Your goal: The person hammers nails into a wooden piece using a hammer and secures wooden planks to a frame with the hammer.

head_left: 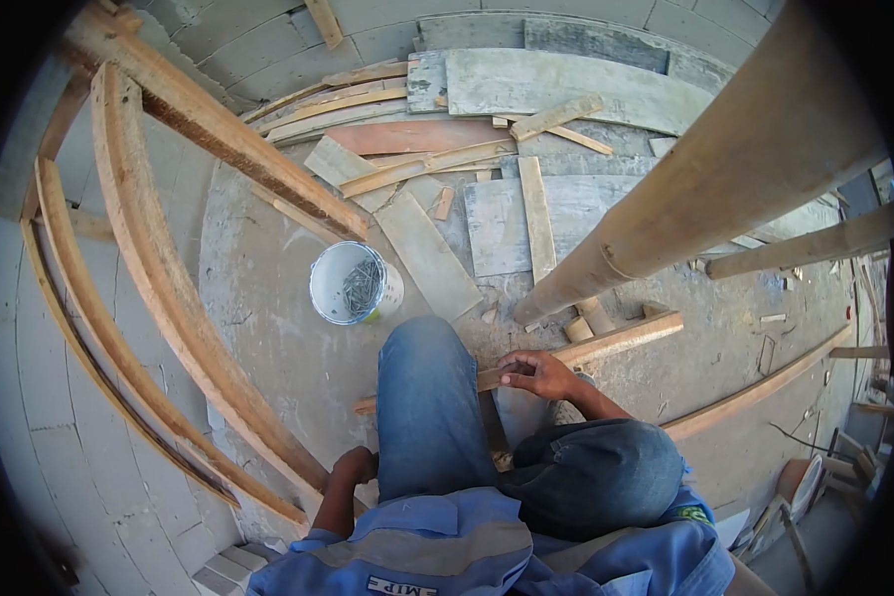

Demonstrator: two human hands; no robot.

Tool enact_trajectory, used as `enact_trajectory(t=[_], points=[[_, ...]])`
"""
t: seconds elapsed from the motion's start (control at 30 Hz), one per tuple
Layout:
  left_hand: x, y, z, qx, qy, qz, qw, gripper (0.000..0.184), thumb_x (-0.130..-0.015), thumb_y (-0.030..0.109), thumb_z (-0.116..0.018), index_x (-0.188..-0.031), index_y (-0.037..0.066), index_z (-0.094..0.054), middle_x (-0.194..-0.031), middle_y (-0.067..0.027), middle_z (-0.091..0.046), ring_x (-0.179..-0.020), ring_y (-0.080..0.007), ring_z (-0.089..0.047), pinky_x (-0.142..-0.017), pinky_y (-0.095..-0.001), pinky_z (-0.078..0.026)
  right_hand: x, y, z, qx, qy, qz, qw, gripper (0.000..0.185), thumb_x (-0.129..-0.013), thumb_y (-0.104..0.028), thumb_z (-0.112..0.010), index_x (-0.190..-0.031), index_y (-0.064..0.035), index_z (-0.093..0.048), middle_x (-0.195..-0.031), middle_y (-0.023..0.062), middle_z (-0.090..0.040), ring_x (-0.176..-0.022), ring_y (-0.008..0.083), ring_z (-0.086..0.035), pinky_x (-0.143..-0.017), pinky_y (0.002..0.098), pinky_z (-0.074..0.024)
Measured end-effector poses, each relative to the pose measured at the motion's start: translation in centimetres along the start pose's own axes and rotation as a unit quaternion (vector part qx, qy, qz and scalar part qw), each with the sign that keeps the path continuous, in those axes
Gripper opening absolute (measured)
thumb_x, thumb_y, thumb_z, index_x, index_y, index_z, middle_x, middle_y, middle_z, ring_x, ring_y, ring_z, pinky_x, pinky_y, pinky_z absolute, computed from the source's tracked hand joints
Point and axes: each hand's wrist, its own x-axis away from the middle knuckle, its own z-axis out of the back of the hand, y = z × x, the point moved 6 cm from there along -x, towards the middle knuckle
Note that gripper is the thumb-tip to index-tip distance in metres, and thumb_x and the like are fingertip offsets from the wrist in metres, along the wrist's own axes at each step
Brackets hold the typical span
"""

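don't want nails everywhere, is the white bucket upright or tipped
Upright: the bucket stands on the floor with its round mouth facing up, and nails lie inside it.

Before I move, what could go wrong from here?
The bucket of nails stands just ahead of the bent knee, so a forward shift of that leg might tip it. The right hand is at the wooden beam, whose far end lies close to the foot of the thick pole; swinging the beam could knock the pole. Loose boards litter the floor beyond and might trip someone.
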Motion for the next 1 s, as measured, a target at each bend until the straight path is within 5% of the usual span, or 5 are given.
enact_trajectory(t=[0.17,0.47,0.57,0.67,1.0], points=[[2.3,0.6,0.3,0.006,0.179,0.012,0.984,0.03,-0.087,0.027,-0.057,-0.107,0.01,-0.071,-0.107,-0.018,-0.071,-0.102,-0.0349,-0.068,-0.082,-0.0473,-0.055,-0.4,0.2,-0.2,-0.043,0.02,-0.005,0.999,0.039,-0.092,-0.029,-0.071,-0.121,-0.0033,-0.062,-0.103,0.0124,-0.072,-0.095,0.0188,-0.067,-0.084,0.0341,-0.0521],[1.8,0.2,-1.3,-0.007,0.13,-0.02,0.991,0.033,-0.09,0.025,-0.052,-0.114,0.011,-0.069,-0.106,-0.0172,-0.071,-0.1,-0.0371,-0.068,-0.087,-0.0488,-0.053,0.5,-0.8,1.2,-0.001,0.06,0.051,0.997,0.036,-0.092,-0.023,-0.072,-0.119,-0.0016,-0.062,-0.1,0.0108,-0.072,-0.091,0.0165,-0.067,-0.083,0.0325,-0.0534],[1.0,0.1,-1.1,-0.053,0.093,-0.186,0.977,0.034,-0.093,0.024,-0.049,-0.117,0.01,-0.068,-0.101,-0.018,-0.072,-0.097,-0.0392,-0.068,-0.086,-0.0489,-0.053,1.2,-0.8,2.0,0.005,0.064,0.039,0.997,0.035,-0.092,-0.022,-0.072,-0.118,-0.0016,-0.062,-0.099,0.01,-0.072,-0.09,0.0167,-0.067,-0.083,0.0323,-0.0536],[2.8,-0.4,1.2,0.163,0.131,-0.105,0.972,0.035,-0.097,0.027,-0.046,-0.115,0.007,-0.068,-0.095,-0.0221,-0.07,-0.093,-0.0424,-0.067,-0.083,-0.0496,-0.053,1.1,-0.3,2.5,0.005,0.07,0.039,0.997,0.034,-0.091,-0.022,-0.072,-0.118,-0.0017,-0.062,-0.098,0.0091,-0.071,-0.089,0.0167,-0.067,-0.082,0.0323,-0.0538],[13.8,2.7,7.9,-0.012,0.227,0.042,0.973,0.032,-0.098,0.02,-0.043,-0.118,0.015,-0.068,-0.091,-0.021,-0.068,-0.088,-0.0414,-0.068,-0.076,-0.0515,-0.054,-1.0,-2.4,0.3,0.069,0.067,0.064,0.993,0.036,-0.091,-0.025,-0.073,-0.118,-0.0028,-0.062,-0.095,0.0107,-0.072,-0.086,0.0173,-0.069,-0.079,0.0327,-0.0549]])
